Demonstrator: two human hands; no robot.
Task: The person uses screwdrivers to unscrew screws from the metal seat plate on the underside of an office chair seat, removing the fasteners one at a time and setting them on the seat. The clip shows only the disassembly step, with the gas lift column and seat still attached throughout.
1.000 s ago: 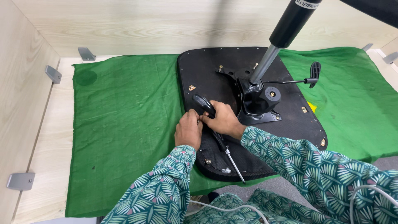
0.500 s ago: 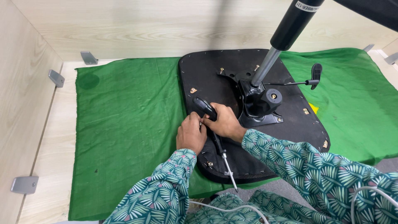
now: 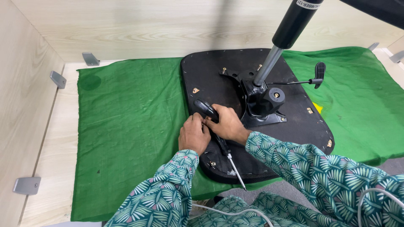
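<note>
An upturned black chair seat (image 3: 210, 73) lies on a green cloth (image 3: 130, 126), with a metal mechanism (image 3: 263, 103) and an upright gas cylinder (image 3: 280, 46) bolted to it. My right hand (image 3: 229, 125) is closed around a black-handled screwdriver (image 3: 205, 108). Its handle points away from me and its shaft tip (image 3: 240, 183) reaches past the seat's near edge. My left hand (image 3: 193, 135) rests on the seat beside it, curled fingers touching the tool near the handle. What those fingers hold is hidden.
A black lever (image 3: 317, 75) sticks out to the right of the mechanism. Brass screws (image 3: 195, 90) dot the seat. Light wooden walls with grey metal brackets (image 3: 58, 79) close in the left and back. A white cable (image 3: 235, 212) runs across my lap.
Both hands stay at the same spot on the seat. The screwdriver's shaft has swung slightly toward me.
</note>
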